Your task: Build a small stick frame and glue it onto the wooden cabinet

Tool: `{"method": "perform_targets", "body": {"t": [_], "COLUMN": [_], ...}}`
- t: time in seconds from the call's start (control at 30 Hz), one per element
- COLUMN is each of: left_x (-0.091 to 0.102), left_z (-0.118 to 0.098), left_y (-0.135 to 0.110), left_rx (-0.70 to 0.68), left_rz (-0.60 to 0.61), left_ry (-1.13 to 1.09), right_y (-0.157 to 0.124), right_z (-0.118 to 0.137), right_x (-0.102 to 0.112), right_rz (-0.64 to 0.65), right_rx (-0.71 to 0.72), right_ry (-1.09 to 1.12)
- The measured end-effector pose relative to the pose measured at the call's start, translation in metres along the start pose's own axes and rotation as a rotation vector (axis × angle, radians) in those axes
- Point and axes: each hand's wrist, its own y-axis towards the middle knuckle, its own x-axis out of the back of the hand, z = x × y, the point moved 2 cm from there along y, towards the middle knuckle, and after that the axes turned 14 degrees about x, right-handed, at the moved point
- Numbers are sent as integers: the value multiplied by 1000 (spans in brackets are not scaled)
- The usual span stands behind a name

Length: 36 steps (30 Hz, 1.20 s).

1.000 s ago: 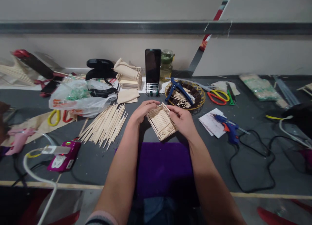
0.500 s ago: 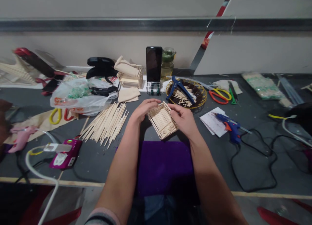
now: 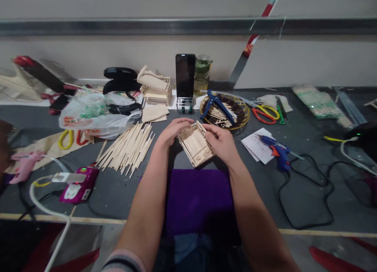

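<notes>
A small box-like model made of thin wooden sticks (image 3: 193, 143) is held tilted between my two hands, just beyond the purple cloth (image 3: 200, 197). My left hand (image 3: 176, 130) grips its upper left side, with the fingers over the far edge. On the opposite side, my right hand (image 3: 220, 140) holds it, thumb against the right wall. Small round decorations show on its near right part. Left of my forearm lies a spread pile of loose wooden sticks (image 3: 128, 148).
A wicker basket (image 3: 246, 120) holds short sticks and a blue cutter (image 3: 210, 103). To the right are white papers (image 3: 250, 146), a blue glue gun (image 3: 282, 158) and its cord. A phone (image 3: 185, 75) stands behind. A pink glue gun (image 3: 26, 166) and magenta power strip (image 3: 78, 187) lie left.
The view has shifted very slightly. Both hands keep the same hold on the stick model, with hardly any movement.
</notes>
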Motion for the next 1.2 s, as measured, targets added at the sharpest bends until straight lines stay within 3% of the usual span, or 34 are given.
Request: {"method": "perform_targets", "body": {"t": [1.2], "left_x": [-2], "left_z": [-1], "left_y": [-3], "left_rx": [11], "left_rz": [1], "left_ry": [-19], "right_y": [0], "right_z": [1], "right_x": [1], "right_rz": [-9], "right_rx": [-11], "right_ry": [10]}}
